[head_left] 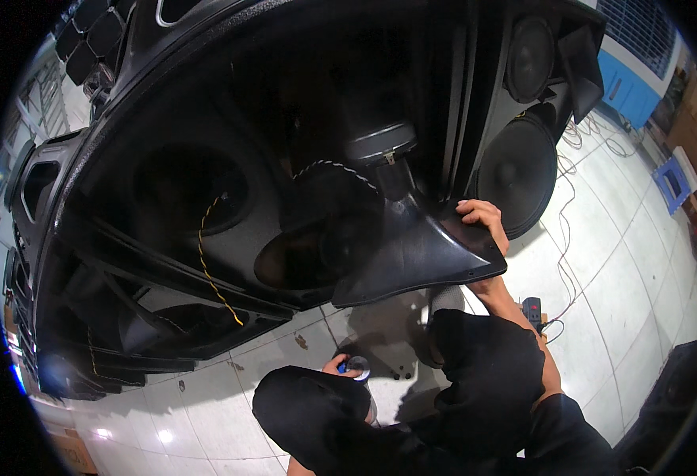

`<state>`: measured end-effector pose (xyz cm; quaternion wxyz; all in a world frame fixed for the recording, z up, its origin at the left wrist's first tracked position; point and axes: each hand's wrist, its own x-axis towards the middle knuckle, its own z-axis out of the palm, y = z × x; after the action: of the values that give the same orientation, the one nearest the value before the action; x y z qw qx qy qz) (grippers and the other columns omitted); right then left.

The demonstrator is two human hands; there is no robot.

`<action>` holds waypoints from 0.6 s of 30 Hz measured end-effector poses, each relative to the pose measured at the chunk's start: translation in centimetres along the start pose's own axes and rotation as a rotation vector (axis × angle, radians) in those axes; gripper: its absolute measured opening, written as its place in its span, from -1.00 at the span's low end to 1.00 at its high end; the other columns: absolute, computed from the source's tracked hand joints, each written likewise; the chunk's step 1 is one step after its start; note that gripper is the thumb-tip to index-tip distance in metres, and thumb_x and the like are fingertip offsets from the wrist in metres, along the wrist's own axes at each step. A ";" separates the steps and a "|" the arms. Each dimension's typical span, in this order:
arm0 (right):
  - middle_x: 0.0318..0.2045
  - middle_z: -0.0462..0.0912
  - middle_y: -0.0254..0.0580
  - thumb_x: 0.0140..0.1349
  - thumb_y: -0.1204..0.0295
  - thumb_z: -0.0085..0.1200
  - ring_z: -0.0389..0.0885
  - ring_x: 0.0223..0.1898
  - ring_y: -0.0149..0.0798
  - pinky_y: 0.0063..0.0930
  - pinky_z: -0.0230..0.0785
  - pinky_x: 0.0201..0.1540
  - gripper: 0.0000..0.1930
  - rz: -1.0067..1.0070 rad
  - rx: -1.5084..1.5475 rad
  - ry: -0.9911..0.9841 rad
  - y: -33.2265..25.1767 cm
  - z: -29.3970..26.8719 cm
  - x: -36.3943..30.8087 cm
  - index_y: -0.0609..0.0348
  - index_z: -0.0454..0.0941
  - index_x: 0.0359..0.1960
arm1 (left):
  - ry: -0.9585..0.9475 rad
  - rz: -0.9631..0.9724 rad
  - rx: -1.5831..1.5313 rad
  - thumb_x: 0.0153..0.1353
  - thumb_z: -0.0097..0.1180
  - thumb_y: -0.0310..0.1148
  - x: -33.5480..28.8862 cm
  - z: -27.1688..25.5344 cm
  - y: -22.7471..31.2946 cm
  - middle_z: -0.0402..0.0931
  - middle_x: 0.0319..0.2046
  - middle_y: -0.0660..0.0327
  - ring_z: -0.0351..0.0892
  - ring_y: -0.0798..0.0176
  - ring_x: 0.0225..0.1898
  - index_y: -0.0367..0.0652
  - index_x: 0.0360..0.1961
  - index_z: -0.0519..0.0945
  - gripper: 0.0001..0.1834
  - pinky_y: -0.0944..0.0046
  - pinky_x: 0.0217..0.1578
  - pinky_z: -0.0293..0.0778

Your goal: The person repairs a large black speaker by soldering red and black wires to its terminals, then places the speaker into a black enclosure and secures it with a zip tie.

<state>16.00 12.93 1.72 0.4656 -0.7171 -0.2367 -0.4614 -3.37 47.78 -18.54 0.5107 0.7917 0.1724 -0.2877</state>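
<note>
A black speaker horn (420, 246) with a round driver (380, 143) on its narrow end stands in front of an opened black speaker cabinet (87, 182). My right hand (485, 222) grips the right edge of the horn's wide mouth, fingers over the top. Low between my knees, my left hand (337, 366) is closed on a small round blue-and-clear object (356, 367), whose kind I cannot make out. A black-and-white twisted wire (329, 164) runs from the cabinet to near the driver. A yellow-and-black twisted wire (203, 252) hangs loose from a round opening on the left.
Several small dark pieces (401, 373) lie on the white tiled floor (602, 262). Another speaker (515, 174) stands at the far right. A power socket (532, 309) with a cable sits right of my arm. Thin cables (564, 190), a blue-and-white stool (672, 184) and a blue-and-white cooler (630, 87) are farther right.
</note>
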 end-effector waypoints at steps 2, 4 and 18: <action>-0.18 0.66 0.00 0.04 0.31 0.33 0.65 -0.12 -0.02 -0.16 0.38 0.07 -0.62 0.042 -0.096 -0.013 -0.5 -0.3 -0.1 0.28 0.50 -0.20 | 0.068 0.006 0.053 -0.10 0.55 -0.24 0.4 0.2 -0.8 0.67 -0.04 0.06 0.65 0.12 0.04 -0.30 0.12 0.59 -0.28 0.18 0.17 0.46; -0.16 0.66 -0.02 0.00 0.35 0.35 0.65 -0.10 -0.02 -0.17 0.38 0.04 -0.62 0.029 -0.154 -0.036 -0.8 -0.3 0.2 0.27 0.52 -0.20 | 0.167 0.077 0.105 -0.12 0.57 -0.20 2.3 0.3 -4.9 0.69 -0.07 0.03 0.66 0.13 0.05 -0.30 0.09 0.62 -0.28 0.17 0.17 0.47; -0.11 0.67 -0.01 -0.07 0.59 0.33 0.64 -0.06 -0.01 -0.27 0.46 0.00 -0.64 -0.112 -0.261 -0.228 -1.9 -1.1 0.5 0.30 0.63 -0.15 | 0.217 0.152 -0.011 -0.09 0.53 -0.24 2.3 0.7 -4.6 0.71 -0.04 0.05 0.68 0.07 0.04 -0.13 0.10 0.68 -0.36 0.15 0.15 0.50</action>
<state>14.27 12.83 3.14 0.3124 -0.8047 -0.2658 -0.4292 -4.45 49.01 -23.47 0.5138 0.8261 0.1676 -0.1598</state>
